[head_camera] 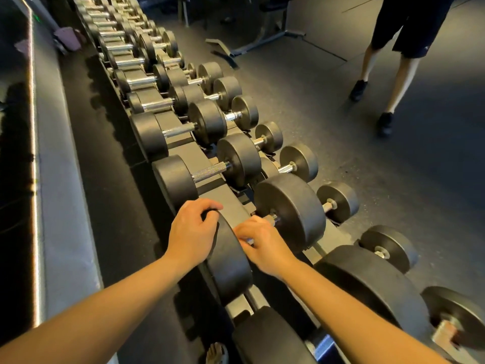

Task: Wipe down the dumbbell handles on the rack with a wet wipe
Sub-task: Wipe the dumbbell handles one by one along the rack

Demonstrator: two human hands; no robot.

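Note:
A long rack [183,153] of black dumbbells with chrome handles runs from the near right to the far left. My left hand [193,233] rests on top of the near dumbbell's left head [231,266], fingers curled over its rim. My right hand [262,244] is wrapped around that dumbbell's handle [274,219], which it mostly hides, just left of the right head [291,211]. A pale bit shows under the fingers; I cannot make out whether it is the wipe. The dumbbell behind has a bare knurled handle [210,172].
A second, lower row of smaller dumbbells [337,202] lines the rack's floor side. A person in dark shorts [393,61] stands on the grey floor at the upper right. A bench frame [249,46] sits at the back. A dark mirror wall [15,153] runs along the left.

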